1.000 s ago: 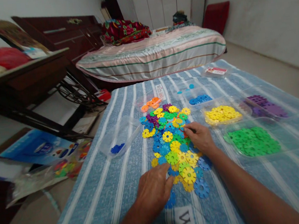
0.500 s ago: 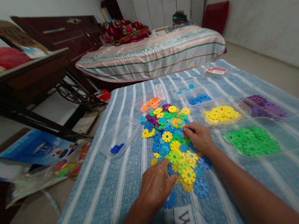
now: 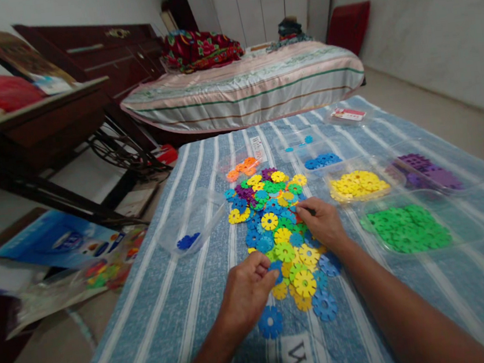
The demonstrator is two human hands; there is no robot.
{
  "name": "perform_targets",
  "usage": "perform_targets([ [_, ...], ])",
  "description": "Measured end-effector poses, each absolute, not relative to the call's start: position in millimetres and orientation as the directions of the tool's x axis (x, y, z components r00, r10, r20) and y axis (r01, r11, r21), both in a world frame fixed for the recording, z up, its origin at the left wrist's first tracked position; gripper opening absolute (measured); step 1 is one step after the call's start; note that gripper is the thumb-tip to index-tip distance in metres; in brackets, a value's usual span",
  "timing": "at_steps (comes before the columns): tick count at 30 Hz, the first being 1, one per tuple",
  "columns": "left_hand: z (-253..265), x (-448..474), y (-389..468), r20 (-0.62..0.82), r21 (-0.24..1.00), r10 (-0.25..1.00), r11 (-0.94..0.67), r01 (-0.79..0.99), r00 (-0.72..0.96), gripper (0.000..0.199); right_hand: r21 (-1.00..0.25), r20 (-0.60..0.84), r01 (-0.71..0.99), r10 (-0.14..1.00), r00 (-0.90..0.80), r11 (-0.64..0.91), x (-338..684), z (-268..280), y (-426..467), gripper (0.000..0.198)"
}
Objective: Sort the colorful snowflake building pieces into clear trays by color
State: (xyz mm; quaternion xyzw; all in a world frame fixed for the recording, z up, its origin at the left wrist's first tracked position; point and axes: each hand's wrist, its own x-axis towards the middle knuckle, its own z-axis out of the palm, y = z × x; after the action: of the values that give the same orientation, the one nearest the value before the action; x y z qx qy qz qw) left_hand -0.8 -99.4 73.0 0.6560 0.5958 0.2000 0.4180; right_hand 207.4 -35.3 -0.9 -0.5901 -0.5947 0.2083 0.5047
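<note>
A loose heap of notched plastic flower discs (image 3: 269, 221) in yellow, blue, green, purple and orange spreads along the middle of the striped cloth. At the heap's near left edge is my left hand (image 3: 246, 289), its fingers curled in toward the thumb. A blue disc (image 3: 275, 271) shows beside the thumb tip; whatever the fingers hold is hidden. My right hand (image 3: 324, 223) reaches the heap's right side with thumb and forefinger pinched. An orange-red disc, mostly hidden, shows at those fingertips. Closest to me lies a separate blue disc (image 3: 270, 321).
Clear plastic boxes hold sorted discs: green (image 3: 409, 229), yellow (image 3: 358, 184), purple (image 3: 428, 172) and blue (image 3: 322, 160) on the right. Orange discs (image 3: 243, 168) sit behind the heap, a dark-blue box (image 3: 189, 241) left. A bed (image 3: 245, 99) stands beyond.
My left hand has pulled back slightly left and up from the discs, its fingers curling, uncovering the near blue disc. A light-green disc has shifted slightly. My right hand stays nearly in place.
</note>
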Motion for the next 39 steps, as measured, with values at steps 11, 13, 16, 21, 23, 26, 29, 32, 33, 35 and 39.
perform_targets([
  [11, 82.7, -15.2, -83.9, -0.177, 0.828, 0.984, 0.136, 0.544, 0.024, 0.023, -0.846, 0.351, 0.487, 0.914, 0.202, 0.217, 207.3, 0.2, -35.8, 0.021],
  [13, 83.7, -16.7, -83.0, -0.184, 0.832, 0.983, 0.152, 0.533, 0.007, 0.025, -0.843, 0.352, 0.492, 0.914, 0.201, 0.216, 207.4, 0.2, -35.7, 0.021],
  [16, 82.8, -18.5, -82.4, -0.189, 0.835, 0.982, 0.166, 0.525, -0.011, 0.026, -0.843, 0.351, 0.493, 0.914, 0.203, 0.214, 207.6, 0.1, -35.5, 0.020],
  [21, 81.8, -19.0, -81.8, -0.182, 0.831, 0.983, 0.167, 0.531, -0.025, 0.026, -0.843, 0.353, 0.491, 0.915, 0.197, 0.220, 207.2, 0.8, -35.4, 0.020],
  [23, 82.5, -18.7, -81.6, -0.179, 0.827, 0.984, 0.163, 0.537, -0.022, 0.026, -0.840, 0.356, 0.497, 0.912, 0.201, 0.218, 206.9, 1.5, -35.5, 0.020],
  [26, 82.3, -18.9, -81.1, -0.184, 0.828, 0.983, 0.167, 0.535, -0.022, 0.027, -0.838, 0.361, 0.499, 0.910, 0.205, 0.220, 206.5, 1.9, -35.5, 0.020],
  [29, 80.0, -20.0, -80.2, -0.190, 0.834, 0.981, 0.176, 0.523, -0.026, 0.028, -0.843, 0.359, 0.491, 0.910, 0.207, 0.221, 206.3, 1.3, -35.2, 0.020],
  [32, 78.4, -20.6, -78.5, -0.196, 0.843, 0.980, 0.187, 0.504, -0.036, 0.030, -0.843, 0.358, 0.491, 0.911, 0.205, 0.221, 206.1, 0.9, -35.1, 0.020],
  [33, 78.5, -20.4, -78.0, -0.198, 0.846, 0.979, 0.191, 0.498, -0.039, 0.030, -0.843, 0.357, 0.491, 0.911, 0.205, 0.220, 206.0, 1.0, -35.1, 0.020],
  [35, 79.4, -19.6, -76.9, -0.209, 0.851, 0.977, 0.202, 0.484, -0.040, 0.030, -0.845, 0.351, 0.491, 0.913, 0.207, 0.213, 205.8, 1.3, -35.2, 0.020],
  [39, 81.2, -17.9, -74.6, -0.239, 0.858, 0.970, 0.230, 0.459, -0.040, 0.030, -0.845, 0.349, 0.492, 0.913, 0.209, 0.210, 205.2, 2.5, -34.9, 0.020],
])
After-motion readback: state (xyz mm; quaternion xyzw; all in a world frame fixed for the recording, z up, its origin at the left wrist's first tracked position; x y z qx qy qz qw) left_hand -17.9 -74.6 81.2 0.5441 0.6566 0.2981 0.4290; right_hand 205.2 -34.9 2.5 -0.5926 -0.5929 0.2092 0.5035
